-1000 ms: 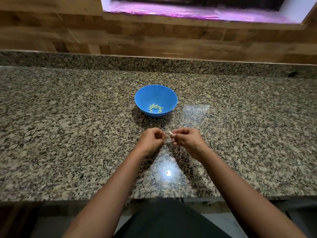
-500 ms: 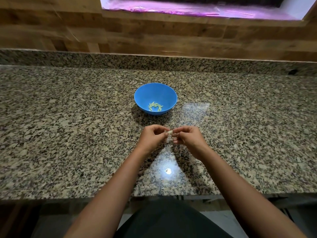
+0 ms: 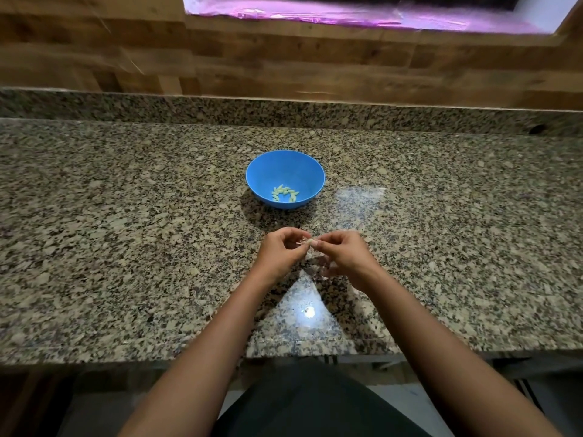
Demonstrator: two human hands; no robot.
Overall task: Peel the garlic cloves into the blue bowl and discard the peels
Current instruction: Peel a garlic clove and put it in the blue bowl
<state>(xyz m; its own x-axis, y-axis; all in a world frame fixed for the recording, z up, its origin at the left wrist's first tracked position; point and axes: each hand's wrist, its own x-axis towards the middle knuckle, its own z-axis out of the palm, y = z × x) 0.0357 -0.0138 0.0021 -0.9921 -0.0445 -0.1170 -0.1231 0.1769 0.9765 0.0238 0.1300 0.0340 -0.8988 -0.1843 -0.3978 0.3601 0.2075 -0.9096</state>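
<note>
Granite worktop (image 3: 126, 247), your left hand (image 3: 279, 252) and right hand (image 3: 342, 255) both pinching one garlic clove (image 3: 306, 242) just above it, blue bowl (image 3: 303, 167) beyond, peeled cloves (image 3: 285, 193) inside

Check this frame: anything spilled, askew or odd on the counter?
Nothing stands out. The blue bowl sits upright on the granite counter with peeled cloves inside, none spilled. Both hands, left hand and right hand, pinch one garlic clove in front of the bowl.
</note>
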